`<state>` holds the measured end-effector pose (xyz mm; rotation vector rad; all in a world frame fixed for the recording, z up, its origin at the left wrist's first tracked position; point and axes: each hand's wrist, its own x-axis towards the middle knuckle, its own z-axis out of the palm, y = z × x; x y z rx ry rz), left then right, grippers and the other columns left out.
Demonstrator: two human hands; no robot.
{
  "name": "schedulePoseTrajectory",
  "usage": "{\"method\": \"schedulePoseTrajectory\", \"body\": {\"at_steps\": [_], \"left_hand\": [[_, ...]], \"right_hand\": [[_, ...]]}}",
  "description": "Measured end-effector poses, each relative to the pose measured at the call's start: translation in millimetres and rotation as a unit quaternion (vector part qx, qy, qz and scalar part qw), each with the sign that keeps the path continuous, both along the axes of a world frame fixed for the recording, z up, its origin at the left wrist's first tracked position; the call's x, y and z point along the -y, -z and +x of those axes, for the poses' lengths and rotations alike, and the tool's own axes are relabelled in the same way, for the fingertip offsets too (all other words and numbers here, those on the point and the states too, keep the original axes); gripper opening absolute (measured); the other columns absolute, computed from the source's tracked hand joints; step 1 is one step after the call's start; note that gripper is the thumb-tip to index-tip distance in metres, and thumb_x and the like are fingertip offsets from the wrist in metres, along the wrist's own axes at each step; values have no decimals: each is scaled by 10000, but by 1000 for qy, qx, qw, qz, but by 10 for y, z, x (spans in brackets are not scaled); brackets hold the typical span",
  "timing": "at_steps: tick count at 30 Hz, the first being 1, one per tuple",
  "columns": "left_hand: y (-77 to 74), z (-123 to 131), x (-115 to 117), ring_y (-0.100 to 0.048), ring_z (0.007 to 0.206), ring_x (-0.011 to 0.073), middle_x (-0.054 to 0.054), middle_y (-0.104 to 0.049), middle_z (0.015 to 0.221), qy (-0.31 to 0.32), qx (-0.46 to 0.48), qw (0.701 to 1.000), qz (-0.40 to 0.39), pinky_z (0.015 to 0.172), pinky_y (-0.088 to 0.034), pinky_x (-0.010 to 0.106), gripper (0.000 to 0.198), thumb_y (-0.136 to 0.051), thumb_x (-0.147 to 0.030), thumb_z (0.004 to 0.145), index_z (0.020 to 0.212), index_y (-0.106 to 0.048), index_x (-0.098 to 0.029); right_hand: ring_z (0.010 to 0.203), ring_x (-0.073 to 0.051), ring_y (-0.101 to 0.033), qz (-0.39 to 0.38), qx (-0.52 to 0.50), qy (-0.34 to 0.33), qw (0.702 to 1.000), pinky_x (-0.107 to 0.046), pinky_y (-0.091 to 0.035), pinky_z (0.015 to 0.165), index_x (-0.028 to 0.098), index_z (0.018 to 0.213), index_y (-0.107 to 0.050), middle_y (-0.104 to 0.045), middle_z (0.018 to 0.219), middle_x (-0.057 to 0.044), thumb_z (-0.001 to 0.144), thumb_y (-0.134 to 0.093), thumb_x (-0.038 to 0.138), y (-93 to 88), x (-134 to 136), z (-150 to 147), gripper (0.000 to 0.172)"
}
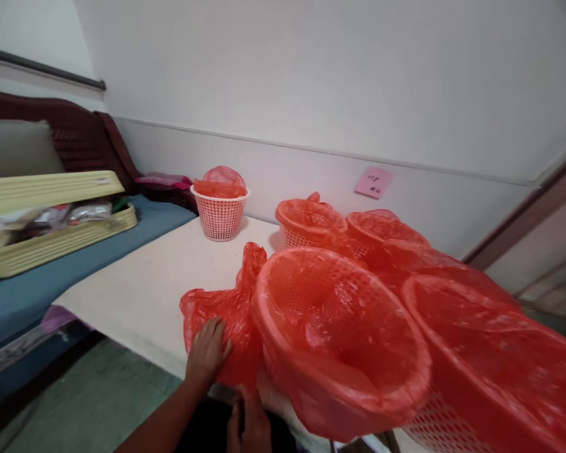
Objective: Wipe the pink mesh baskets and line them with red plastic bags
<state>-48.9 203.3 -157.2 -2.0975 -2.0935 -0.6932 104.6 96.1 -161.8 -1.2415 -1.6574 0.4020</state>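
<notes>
A red plastic bag (238,314) lies spread near the front edge of the white-covered surface. My left hand (209,348) rests on top of it, fingers stretched out over the plastic. Below, my right hand (249,420) is closed at the bag's lower edge, thumb and fingers pinching it. Just right of both hands stands a basket (339,327) lined with a red bag folded over its rim, tilted in view. Another red-lined basket (453,415) is at the right edge.
Two red-lined baskets (297,236) (358,239) stand near the wall. A white perforated basket (221,219) with red plastic inside sits farther left. A pink note (374,182) is on the wall. An open yellow case (59,242) lies on a blue bed (141,226).
</notes>
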Motion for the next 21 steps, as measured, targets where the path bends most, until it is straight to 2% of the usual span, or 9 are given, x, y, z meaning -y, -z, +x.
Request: {"method": "schedulePoseTrajectory", "body": {"at_steps": [8,10,14,18,21], "left_hand": [[-69,40,41,-506,1266,297,168,-587,1337,-5,13,1000,-15,1040,-406,450,410,-504,-258,875,1258,-570,-129],[-77,42,43,-509,1261,301,169,-590,1334,-5,14,1000,-16,1048,-400,446,408,-503,-260,874,1251,-576,-122],[-83,37,37,-516,1249,311,183,-598,1319,-5,14,1000,-16,1051,-395,446,409,-502,-262,879,1245,-582,-96],[-84,31,32,-517,1255,295,162,-599,1322,-6,10,1000,-19,1046,-399,439,389,-502,-241,890,1254,-579,-129],[-72,26,32,-506,1269,294,162,-593,1331,-8,6,1000,-24,1053,-393,434,389,-483,-230,906,1265,-576,-113]], "right_hand": [[1114,-256,-668,-27,-28,25,999,-376,-548,926,156,1288,-535,-672,1217,-175,964,-396,206,-15,-21,89,356],[1087,-251,-668,-37,-49,38,997,-371,-546,906,120,1318,-501,-656,1214,-197,972,-405,235,-45,-49,118,376],[877,-226,-698,-80,-62,41,994,-354,-567,798,106,1363,-468,-694,1086,-167,936,-418,212,-170,-180,120,442],[1061,-255,-683,-119,-18,4,993,-379,-547,902,143,1285,-559,-688,1192,-154,821,-451,107,-264,-371,26,477],[1036,-268,-693,-130,35,34,990,-399,-550,899,132,1219,-596,-702,1142,-159,760,-456,80,-180,-519,-49,482]]}}
